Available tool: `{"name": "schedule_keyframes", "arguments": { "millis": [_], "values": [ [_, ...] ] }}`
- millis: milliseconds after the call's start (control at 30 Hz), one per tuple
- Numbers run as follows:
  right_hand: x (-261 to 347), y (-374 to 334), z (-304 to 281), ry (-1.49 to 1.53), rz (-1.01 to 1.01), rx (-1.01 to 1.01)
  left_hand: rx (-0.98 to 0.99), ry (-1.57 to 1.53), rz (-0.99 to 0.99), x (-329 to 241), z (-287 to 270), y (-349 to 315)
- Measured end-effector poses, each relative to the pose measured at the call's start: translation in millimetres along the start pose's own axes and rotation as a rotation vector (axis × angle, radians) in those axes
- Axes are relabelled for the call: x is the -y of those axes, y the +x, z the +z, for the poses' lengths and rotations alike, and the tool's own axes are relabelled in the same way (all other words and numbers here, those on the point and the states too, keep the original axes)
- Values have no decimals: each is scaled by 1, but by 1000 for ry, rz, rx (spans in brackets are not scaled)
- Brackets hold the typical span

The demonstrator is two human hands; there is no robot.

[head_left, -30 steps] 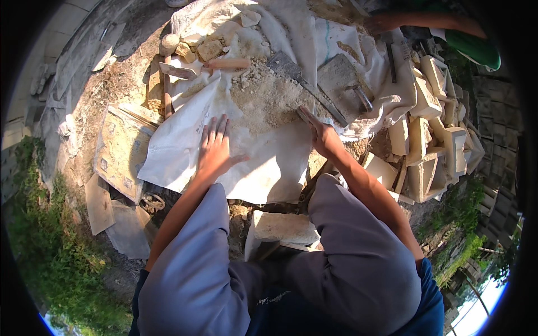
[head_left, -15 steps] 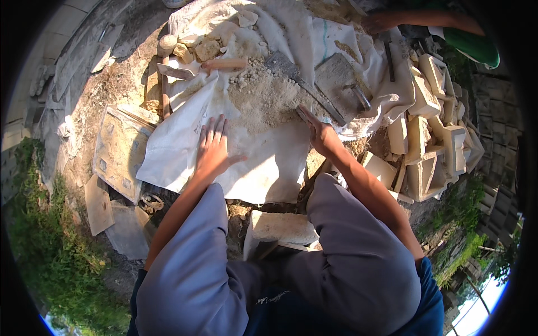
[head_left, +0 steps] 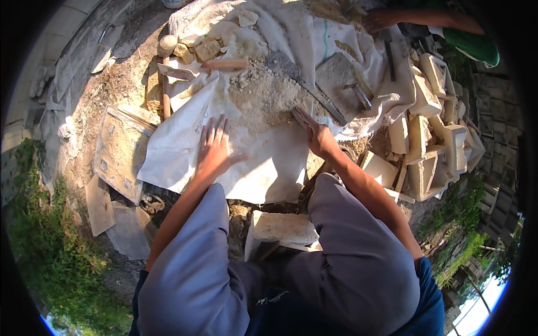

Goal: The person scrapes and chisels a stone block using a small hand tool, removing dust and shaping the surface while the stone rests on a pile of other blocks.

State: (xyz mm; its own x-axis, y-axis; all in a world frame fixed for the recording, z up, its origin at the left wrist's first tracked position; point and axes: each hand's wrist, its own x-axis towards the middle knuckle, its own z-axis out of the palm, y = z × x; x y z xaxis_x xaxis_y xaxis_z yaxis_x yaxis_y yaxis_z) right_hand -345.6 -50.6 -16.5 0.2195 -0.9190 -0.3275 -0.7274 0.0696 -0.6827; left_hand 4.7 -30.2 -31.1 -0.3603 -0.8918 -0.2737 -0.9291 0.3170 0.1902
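My left hand lies flat on a white woven sack sheet, its fingers stretched out and the thumb pointing right. My right hand rests at the right edge of a heap of pale crumbly powder, fingers extended and touching the sheet beside it. Neither hand holds anything. Just beyond the right hand lies a long metal-bladed tool with its broad end in the powder. A flat grey trowel with a handle is to its right. Past the heap lies a wooden handle joined to a metal blade.
A mallet stands at the left edge of the sheet, near yellowish stone chunks. Cream block-shaped pieces are piled on the right. A pale block sits between my knees. Another person's hand reaches in at the far right.
My right hand has turned slightly and shifted a little left, its fingers now flatter by the powder. The left hand stays in place.
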Motion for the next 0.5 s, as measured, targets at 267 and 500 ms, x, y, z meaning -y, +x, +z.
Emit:
{"name": "schedule_keyframes", "arguments": {
  "millis": [267,500],
  "values": [
    [-5,0,2,-53,-1,28,138,25,-45,-2,-7,-1],
    [-9,7,4,-101,9,30,45,-11,-8,-3,-7,0]
  ]
}}
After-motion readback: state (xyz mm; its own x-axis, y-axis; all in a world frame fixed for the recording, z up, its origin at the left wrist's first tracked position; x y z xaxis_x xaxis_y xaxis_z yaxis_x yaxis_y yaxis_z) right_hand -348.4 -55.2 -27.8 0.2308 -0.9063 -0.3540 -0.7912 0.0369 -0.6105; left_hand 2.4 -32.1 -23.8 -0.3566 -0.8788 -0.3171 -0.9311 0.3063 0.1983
